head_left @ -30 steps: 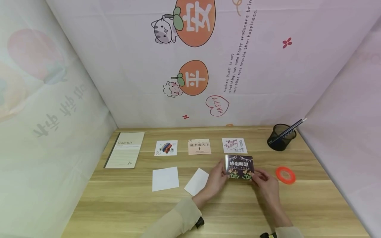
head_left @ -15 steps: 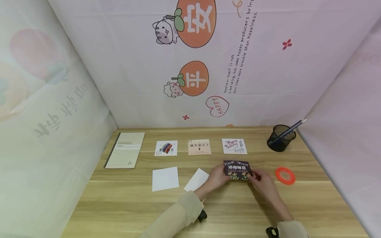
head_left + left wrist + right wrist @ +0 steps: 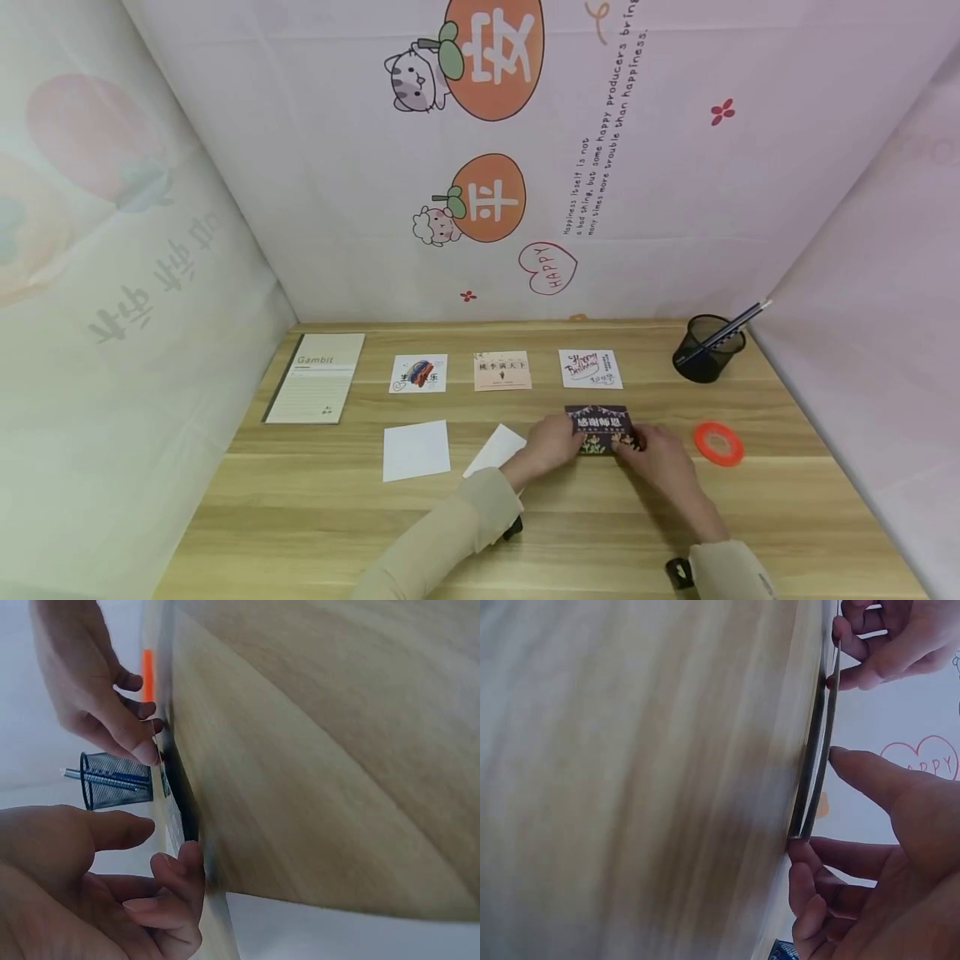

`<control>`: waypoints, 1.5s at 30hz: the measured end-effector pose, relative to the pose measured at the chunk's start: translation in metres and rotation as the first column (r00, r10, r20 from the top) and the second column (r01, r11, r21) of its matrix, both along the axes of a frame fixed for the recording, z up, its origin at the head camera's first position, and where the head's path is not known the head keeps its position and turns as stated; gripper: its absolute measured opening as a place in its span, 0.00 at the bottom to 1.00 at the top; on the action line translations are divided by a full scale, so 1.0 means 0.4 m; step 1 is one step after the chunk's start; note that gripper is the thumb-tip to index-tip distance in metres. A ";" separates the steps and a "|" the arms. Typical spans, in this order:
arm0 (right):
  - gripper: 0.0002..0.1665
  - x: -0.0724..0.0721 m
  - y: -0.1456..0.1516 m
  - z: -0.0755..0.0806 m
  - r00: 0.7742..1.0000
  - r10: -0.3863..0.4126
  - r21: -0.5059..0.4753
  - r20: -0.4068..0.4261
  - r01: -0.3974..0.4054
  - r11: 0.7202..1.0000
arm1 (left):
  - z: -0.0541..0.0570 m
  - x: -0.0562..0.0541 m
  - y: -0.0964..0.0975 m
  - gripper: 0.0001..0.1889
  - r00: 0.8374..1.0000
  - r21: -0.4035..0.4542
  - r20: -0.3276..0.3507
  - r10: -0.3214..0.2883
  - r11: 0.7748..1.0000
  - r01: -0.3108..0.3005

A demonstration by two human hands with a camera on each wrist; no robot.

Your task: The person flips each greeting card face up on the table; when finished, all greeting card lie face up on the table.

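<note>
A dark greeting card with yellow flowers and upside-down white lettering lies just above the table, between both hands. My left hand holds its left edge; in the left wrist view that hand's fingers curl at the card's near end. On the opposite edge, my right hand pinches the card, the thumb on its printed face. Edge-on in the right wrist view, the card shows two layers with a narrow gap. What is inside the fold is hidden.
Behind the hands lie three printed cards, one being the birthday card. White sheets and a notebook lie left. Red tape and a mesh pen cup stand right. Walls enclose the table's back and sides.
The dark card has come down and toward me, and now lies flatter. Both hands have followed it; the left hand has slid slightly farther over its left edge.
</note>
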State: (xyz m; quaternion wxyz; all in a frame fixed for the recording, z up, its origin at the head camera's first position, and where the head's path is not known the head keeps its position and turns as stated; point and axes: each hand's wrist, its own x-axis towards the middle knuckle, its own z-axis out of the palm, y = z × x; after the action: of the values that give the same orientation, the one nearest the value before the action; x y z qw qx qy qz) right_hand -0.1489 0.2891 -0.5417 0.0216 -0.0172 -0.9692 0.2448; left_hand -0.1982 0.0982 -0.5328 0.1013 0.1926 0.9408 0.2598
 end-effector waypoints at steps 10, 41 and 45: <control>0.30 0.009 -0.042 0.021 0.994 -0.036 0.049 -0.104 0.042 0.998 | 0.011 0.022 -0.030 0.12 0.979 -0.192 -0.189 -0.078 0.980 0.040; 0.17 0.012 -0.300 0.021 0.959 0.175 -0.087 -0.222 -0.198 0.976 | 0.002 0.172 -0.331 0.40 0.890 -0.305 -0.420 -0.180 0.951 0.049; 0.17 0.014 -0.318 0.014 0.956 0.209 -0.066 -0.206 -0.227 0.972 | -0.014 0.181 -0.355 0.45 0.899 -0.291 -0.374 -0.226 0.949 0.118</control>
State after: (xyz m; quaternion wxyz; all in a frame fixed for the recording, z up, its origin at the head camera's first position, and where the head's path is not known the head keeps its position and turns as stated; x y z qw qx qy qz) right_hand -0.1433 0.1617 -0.5360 0.0900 0.1134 -0.9463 0.2890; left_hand -0.1258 -0.0438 -0.5384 -0.0475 0.3099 0.9464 0.0781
